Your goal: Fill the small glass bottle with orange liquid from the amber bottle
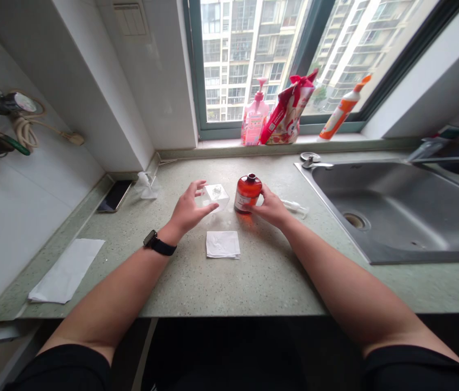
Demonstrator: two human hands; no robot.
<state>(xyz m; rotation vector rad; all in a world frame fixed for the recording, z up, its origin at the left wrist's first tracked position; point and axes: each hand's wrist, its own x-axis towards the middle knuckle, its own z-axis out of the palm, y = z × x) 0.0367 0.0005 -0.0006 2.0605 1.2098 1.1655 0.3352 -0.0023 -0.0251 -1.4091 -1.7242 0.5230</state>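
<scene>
My left hand [191, 209] hovers with its fingers spread, its fingertips close to a clear square glass bottle [216, 196] lying on the counter. My right hand [270, 206] grips the side of an amber bottle [248, 193] with a red label, which stands uncapped with its dark neck showing. A folded white tissue [222, 244] lies just in front of the two bottles. To the right of my right hand lies a small clear pump dispenser [294, 207].
The speckled green stone counter [164, 282] holds a phone [114, 195], a clear plastic piece [145, 186] and a white paper towel [67, 270]. A steel sink [396, 212] is set in at right. Several bottles and a red package stand on the windowsill.
</scene>
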